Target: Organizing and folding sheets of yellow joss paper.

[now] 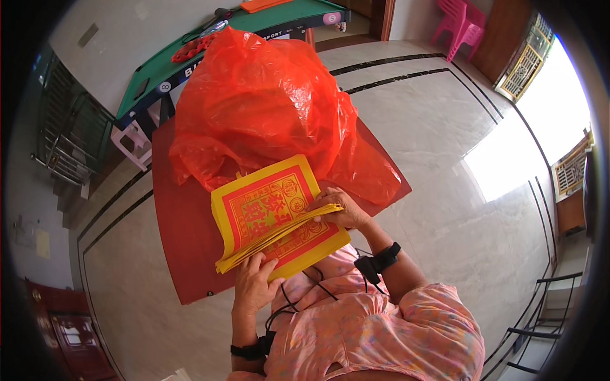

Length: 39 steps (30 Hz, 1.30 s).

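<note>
A stack of yellow joss paper sheets (257, 200) with red printed borders and characters lies at the near edge of a red table. Several sheets are bent up in a narrow fold across its middle. My right hand (340, 209) pinches the right end of that fold between thumb and fingers. At the fold's lower left end, my left hand (256, 281) grips the near edge of the paper, fingers on top. Just beyond the stack, a large crumpled red plastic bag (267, 95) covers much of the table; its contents are hidden.
The red tabletop (190, 252) shows at the left. Behind it stands a toy-size pool table (147, 71) with a green top and things on it. A pink plastic stool (133, 143) is beside it, pink chairs (460, 26) stand far right, and black cables hang near my lap.
</note>
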Each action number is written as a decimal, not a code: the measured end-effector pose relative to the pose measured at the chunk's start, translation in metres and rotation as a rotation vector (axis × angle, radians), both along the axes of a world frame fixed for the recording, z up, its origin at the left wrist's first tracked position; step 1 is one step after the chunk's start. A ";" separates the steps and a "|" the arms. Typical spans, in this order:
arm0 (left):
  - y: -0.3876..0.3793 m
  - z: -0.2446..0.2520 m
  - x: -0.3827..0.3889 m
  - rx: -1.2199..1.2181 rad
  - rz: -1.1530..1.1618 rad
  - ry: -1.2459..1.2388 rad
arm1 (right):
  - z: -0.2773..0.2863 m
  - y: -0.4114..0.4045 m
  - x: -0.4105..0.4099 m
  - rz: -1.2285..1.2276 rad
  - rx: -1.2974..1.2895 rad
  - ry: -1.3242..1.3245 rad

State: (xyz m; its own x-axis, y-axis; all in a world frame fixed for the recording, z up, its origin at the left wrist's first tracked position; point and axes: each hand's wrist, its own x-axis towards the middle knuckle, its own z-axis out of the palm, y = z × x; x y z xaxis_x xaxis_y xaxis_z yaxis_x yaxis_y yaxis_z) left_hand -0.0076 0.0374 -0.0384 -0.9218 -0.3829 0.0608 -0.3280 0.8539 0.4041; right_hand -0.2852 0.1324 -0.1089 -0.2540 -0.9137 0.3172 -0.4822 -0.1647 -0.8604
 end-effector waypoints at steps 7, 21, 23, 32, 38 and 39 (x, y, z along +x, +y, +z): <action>-0.002 -0.003 0.004 -0.025 -0.007 0.090 | 0.000 -0.001 0.000 0.019 -0.049 -0.037; -0.010 0.006 -0.002 -0.286 -0.012 0.343 | 0.008 0.001 -0.001 0.040 -0.055 -0.063; -0.012 0.009 -0.005 -0.320 -0.021 0.353 | 0.004 0.001 -0.003 0.040 -0.058 -0.087; -0.010 0.011 -0.005 -0.277 0.020 0.291 | -0.001 0.001 -0.002 0.016 -0.040 -0.139; -0.001 0.002 0.002 -0.108 -0.006 0.191 | 0.003 0.002 -0.002 0.008 -0.039 -0.082; -0.001 -0.002 0.004 -0.081 -0.015 0.168 | 0.004 0.001 -0.001 0.007 -0.038 -0.077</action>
